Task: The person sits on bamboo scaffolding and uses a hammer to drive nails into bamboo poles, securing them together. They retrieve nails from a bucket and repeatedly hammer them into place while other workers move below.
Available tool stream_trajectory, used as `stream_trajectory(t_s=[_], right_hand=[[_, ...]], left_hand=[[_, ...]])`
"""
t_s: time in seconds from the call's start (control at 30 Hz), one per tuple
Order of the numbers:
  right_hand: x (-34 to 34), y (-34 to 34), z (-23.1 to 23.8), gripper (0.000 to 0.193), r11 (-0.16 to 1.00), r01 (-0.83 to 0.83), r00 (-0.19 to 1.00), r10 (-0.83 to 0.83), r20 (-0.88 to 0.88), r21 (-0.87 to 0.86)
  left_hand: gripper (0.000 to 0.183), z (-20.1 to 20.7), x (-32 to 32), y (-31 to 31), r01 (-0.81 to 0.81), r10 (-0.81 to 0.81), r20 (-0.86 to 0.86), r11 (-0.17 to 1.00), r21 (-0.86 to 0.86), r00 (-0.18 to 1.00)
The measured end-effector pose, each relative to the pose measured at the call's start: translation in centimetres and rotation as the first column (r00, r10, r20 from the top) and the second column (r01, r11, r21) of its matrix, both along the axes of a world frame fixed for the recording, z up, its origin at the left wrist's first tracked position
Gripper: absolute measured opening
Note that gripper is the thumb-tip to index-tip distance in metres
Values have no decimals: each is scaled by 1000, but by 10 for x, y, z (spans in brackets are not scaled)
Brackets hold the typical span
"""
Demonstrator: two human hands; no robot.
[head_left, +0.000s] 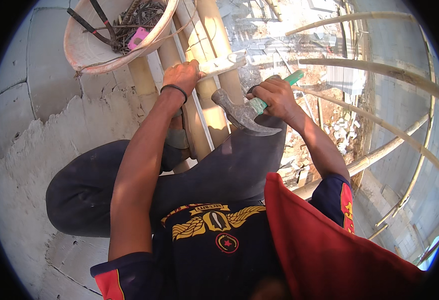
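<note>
My left hand [182, 77], with a black band at its wrist, is closed round the near end of a short pale length of wood [224, 65]. This piece points away to the right above the bamboo poles [212, 117]; whether it rests on them I cannot tell. In my right hand [275, 96] is a claw hammer [242, 116], gripped by its green handle. Its worn grey head points left and its curved claw lies over my dark trouser leg. The hammer head and the wood are apart.
A pale basin [70, 47] at the upper left holds nails, pincers [110, 37] with dark handles and a pink object [138, 38]. Grey block wall [54, 70] runs along the left. Bamboo scaffolding [379, 72] crosses the right, above rubble-strewn ground [299, 145] far below.
</note>
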State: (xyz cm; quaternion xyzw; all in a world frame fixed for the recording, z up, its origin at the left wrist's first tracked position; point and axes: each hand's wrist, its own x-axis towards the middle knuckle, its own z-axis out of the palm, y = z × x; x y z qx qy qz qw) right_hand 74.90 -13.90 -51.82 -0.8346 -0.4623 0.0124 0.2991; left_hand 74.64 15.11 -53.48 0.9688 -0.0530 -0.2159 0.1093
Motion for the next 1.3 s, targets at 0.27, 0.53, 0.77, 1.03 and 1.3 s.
stream_trajectory(t_s=[0.27, 0.53, 0.77, 1.03, 1.3], right_hand=[[32, 17, -14, 24, 959, 217, 974, -225, -23, -181], [25, 19, -22, 21, 894, 207, 958, -268, -103, -398], [13, 24, -15, 21, 906, 287, 936, -334, -109, -310], [-25, 23, 0, 26, 928, 184, 981, -192, 7, -325], [-64, 73, -16, 39, 934, 13, 955, -117, -271, -357]], left_hand=[[30, 0, 7, 0, 12, -12, 11, 1000, 22, 1000], [30, -2, 2, 0, 18, -18, -17, 1000, 9, 1000], [31, -3, 3, 2, 45, -46, 72, 999, 15, 996], [30, -2, 9, 1, 23, -22, -32, 1000, 21, 999], [31, 0, 5, 11, 69, -62, 60, 990, -122, 996]])
